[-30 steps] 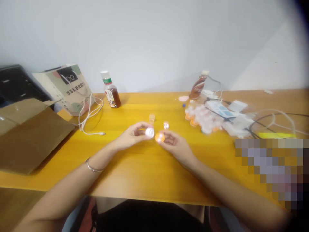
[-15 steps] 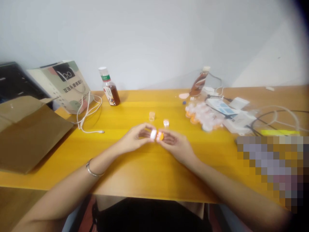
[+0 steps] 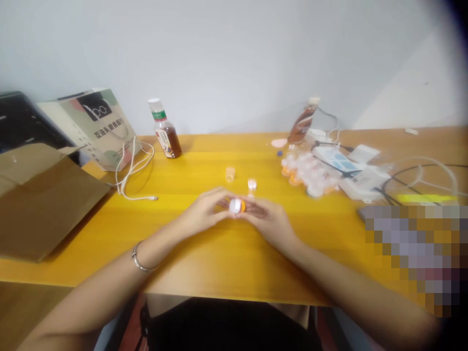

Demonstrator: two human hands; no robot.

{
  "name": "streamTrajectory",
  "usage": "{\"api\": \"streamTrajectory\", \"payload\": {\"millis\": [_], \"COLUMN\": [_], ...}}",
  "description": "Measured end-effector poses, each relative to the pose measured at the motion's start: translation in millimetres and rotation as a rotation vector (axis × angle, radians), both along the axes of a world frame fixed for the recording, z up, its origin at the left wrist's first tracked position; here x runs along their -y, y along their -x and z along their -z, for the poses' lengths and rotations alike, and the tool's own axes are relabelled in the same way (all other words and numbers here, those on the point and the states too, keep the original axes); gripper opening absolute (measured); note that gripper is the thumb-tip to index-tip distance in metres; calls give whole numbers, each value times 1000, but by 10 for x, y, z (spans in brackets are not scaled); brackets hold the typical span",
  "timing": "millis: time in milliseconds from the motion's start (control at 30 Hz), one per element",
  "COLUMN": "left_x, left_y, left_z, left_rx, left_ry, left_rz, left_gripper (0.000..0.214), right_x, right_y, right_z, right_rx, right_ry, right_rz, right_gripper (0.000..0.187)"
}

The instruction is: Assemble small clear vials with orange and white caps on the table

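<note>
My left hand (image 3: 203, 212) pinches a small white round piece (image 3: 234, 206) between thumb and fingertips. Against it sits a small orange piece (image 3: 243, 206), gripped by the fingertips of my right hand (image 3: 274, 222). The two pieces touch or overlap; blur hides how they meet. Just beyond my fingers lies a small clear piece with a pale mark on it (image 3: 252, 184). A little farther off, to its left, stands a small clear cup-shaped piece (image 3: 230, 174).
A bottle of dark drink (image 3: 168, 139) stands at the back left, a second bottle (image 3: 302, 122) leans at the back right. Several white and orange pieces (image 3: 303, 170) cluster near white boxes and cables (image 3: 361, 180). Leftward are a white cable (image 3: 127, 183), paper bag (image 3: 104, 131) and cardboard box (image 3: 47, 209).
The white and orange pieces, slightly apart before, have come together between my fingertips. My hands have drawn a little closer to each other.
</note>
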State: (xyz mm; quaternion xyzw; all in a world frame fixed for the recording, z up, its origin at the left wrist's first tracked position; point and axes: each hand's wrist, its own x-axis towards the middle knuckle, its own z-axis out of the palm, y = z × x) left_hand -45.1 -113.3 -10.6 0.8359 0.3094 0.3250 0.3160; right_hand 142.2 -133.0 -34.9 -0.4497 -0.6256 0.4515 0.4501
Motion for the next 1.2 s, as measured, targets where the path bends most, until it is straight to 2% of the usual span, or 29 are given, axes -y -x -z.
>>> {"api": "streamTrajectory", "payload": {"millis": [300, 533, 900, 1200], "left_x": [-6, -7, -9, -4], "left_y": [22, 30, 51, 74], "left_z": [13, 15, 25, -58], "left_rx": [-107, -187, -289, -313], "left_ry": [-162, -232, -277, -197], "left_rz": [-17, -21, 47, 57], "left_gripper": [28, 31, 26, 28], "right_x": [-11, -5, -12, -21], "right_y": [25, 39, 58, 61], "right_z": [-1, 9, 12, 20], "right_rx": [-60, -74, -77, -174], "right_ry": [103, 116, 155, 269], "right_rz": [-19, -10, -52, -149], "right_gripper": [33, 31, 27, 26]}}
